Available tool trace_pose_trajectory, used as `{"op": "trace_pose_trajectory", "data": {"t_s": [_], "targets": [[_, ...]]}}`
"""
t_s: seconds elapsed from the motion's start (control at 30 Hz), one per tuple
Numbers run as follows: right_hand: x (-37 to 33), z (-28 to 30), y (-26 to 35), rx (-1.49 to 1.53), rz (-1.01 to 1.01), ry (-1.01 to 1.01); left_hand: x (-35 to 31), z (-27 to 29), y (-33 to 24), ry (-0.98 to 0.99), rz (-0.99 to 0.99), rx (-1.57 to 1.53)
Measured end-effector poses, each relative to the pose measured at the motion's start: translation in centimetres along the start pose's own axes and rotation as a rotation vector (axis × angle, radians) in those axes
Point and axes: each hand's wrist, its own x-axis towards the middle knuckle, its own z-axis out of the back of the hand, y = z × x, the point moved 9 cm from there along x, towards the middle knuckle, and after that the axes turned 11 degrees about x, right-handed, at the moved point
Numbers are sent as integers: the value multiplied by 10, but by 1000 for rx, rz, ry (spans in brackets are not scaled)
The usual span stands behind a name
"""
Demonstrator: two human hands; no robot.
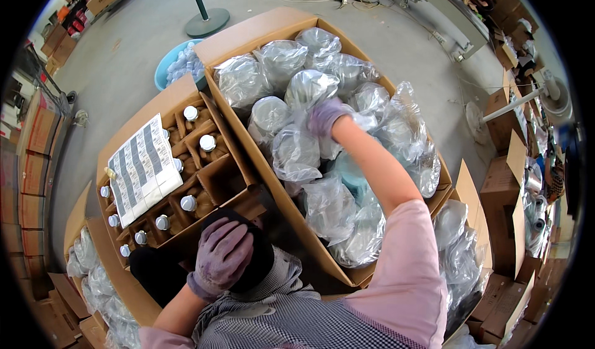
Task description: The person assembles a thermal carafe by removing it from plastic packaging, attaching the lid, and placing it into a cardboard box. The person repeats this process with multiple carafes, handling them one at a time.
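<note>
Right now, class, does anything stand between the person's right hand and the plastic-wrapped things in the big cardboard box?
Nothing visible does. The right hand is in among the plastic-wrapped things, seemingly touching one's wrapping, and the cardboard box is open on top.

Bottles [188,203] in divided box [176,101] on L, paper sheet [145,169] atop, bags [296,154] in lg. box [254,34] to R, tub [162,67] bhd.

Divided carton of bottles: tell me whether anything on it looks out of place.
Yes: a printed sheet lies across the tops of the white-capped bottles, partly covering the divided carton. It looks odd because it sits in no compartment.
</note>
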Motion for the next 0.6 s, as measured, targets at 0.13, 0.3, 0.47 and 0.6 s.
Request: {"op": "trace_pose_trajectory", "data": {"t_s": [0.13,0.3,0.47,0.6], "targets": [[13,-46,25,-481,50,98,-33,-4,5,94,51,38],[79,-109,-7,-434,125,-14,-56,-13,-2,95,7,22],[26,-28,22,-317,151,24,-69,16,8,-37,78,65],[-47,63,-51,-6,-12,-600,-74,25,22,-87,147,83]]}}
